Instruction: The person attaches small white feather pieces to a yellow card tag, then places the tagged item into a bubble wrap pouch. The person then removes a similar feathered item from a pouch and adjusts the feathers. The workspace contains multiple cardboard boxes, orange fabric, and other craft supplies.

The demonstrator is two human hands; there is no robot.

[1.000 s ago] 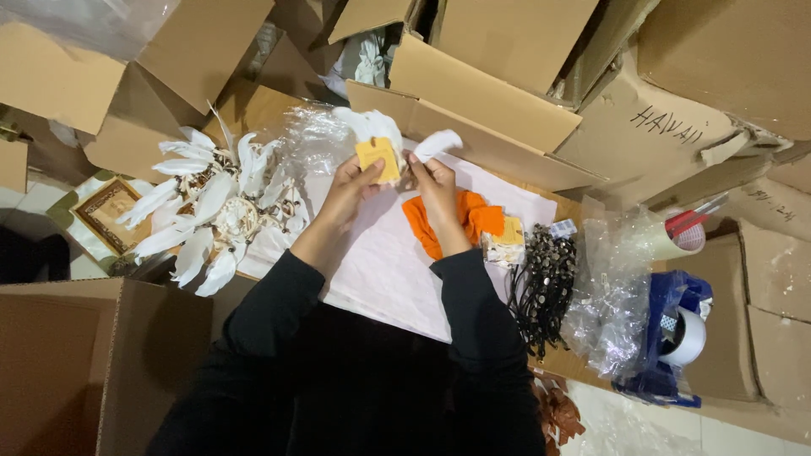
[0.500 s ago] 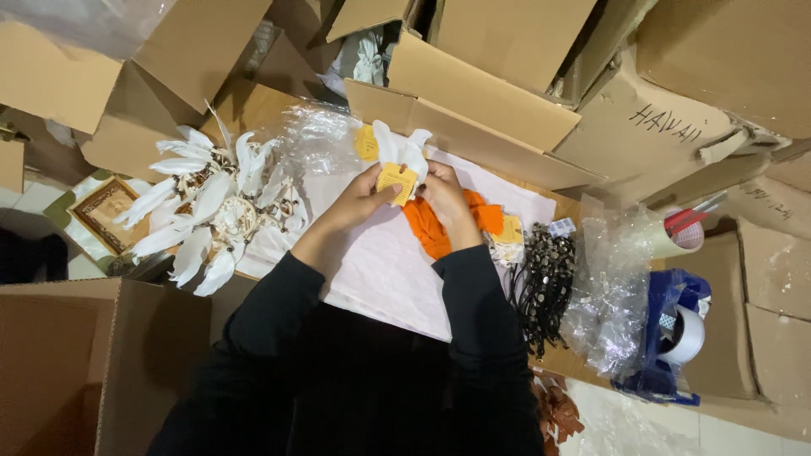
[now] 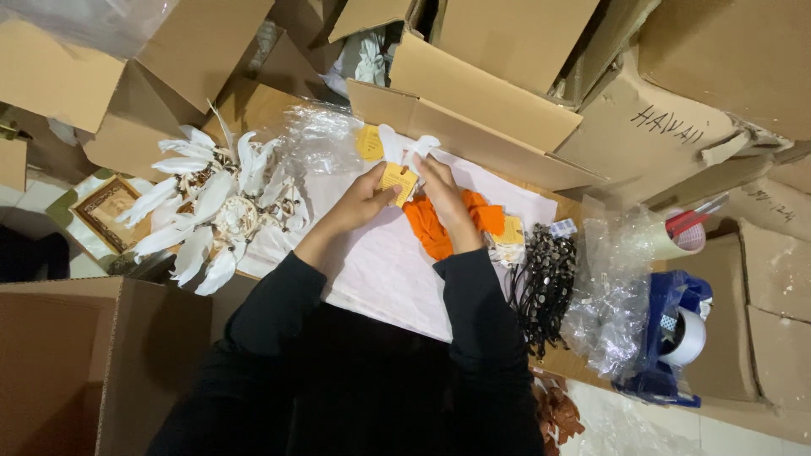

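**Yellow tag held up against the white feathers**

The left hand pinched a small yellow tag between thumb and fingers. The right hand had its fingers pressed together around the white feathers, right beside the tag. Tag and feathers touched each other, near the far edge of the white sheet that covered the work table. It could not be told if the tag was tied on or only held against the feathers.

An orange feather piece lay on the sheet under the right wrist, with another yellow tag touching it, so that one looked finished. One more yellow tag lay loose near the far edge, by the clear plastic wrap.

A big pile of white feather pieces sat by the left edge of the sheet. No tags could be seen on them, so much work seemed to be left. A bunch of black cords lay at the right edge, next to clear plastic bags and a blue tape holder. Brown cardboard boxes stood all around.
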